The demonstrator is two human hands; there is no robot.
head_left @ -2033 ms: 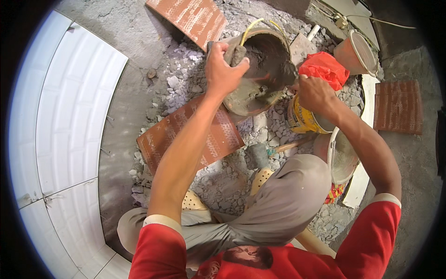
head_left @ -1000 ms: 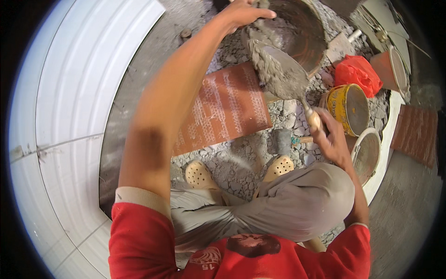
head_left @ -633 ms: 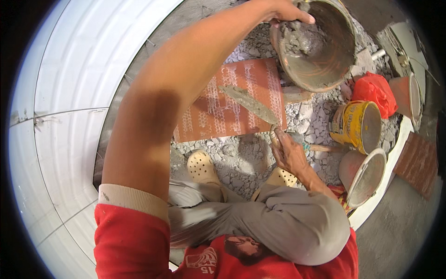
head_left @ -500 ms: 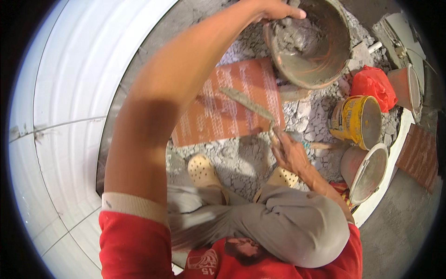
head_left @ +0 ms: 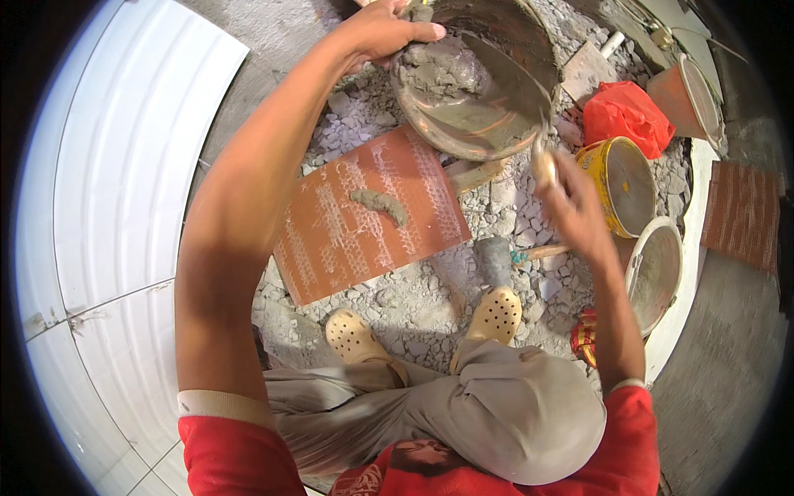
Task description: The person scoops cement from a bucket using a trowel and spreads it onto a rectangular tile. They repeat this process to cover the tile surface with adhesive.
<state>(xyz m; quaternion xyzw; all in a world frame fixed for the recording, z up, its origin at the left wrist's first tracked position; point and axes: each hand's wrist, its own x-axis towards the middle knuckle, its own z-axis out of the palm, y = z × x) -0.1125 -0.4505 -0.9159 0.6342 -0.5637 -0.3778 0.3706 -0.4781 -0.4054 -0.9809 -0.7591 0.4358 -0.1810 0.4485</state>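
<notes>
My left hand (head_left: 385, 35) grips the near-left rim of a round mortar tub (head_left: 475, 149), which leans toward me. Wet grey mortar (head_left: 444, 73) clings to its left inner wall. In my right hand (head_left: 575, 207) is a trowel (head_left: 543, 153), held by its light handle; motion smears the fingers a little. The trowel's blade is at the tub's right rim and hard to make out. Below the tub lies a reddish-brown tile (head_left: 331, 236) with its ribbed, white-streaked face up. One curved dab of mortar (head_left: 379, 207) sits on it.
A mallet (head_left: 496, 260) lies on grey rubble before my beige clogs (head_left: 356, 335). To the right stand a yellow bucket (head_left: 619, 186), a pale bucket (head_left: 655, 273), a red plastic bag (head_left: 627, 120) and an orange-brown bucket (head_left: 682, 99). Another tile (head_left: 740, 215) lies beyond. White wall tiles (head_left: 124, 207) rise left.
The trowel has moved from over the tile up to the tub's right rim. A dab of mortar now lies on the tile. My view has shifted, and the left hand still grips the tub.
</notes>
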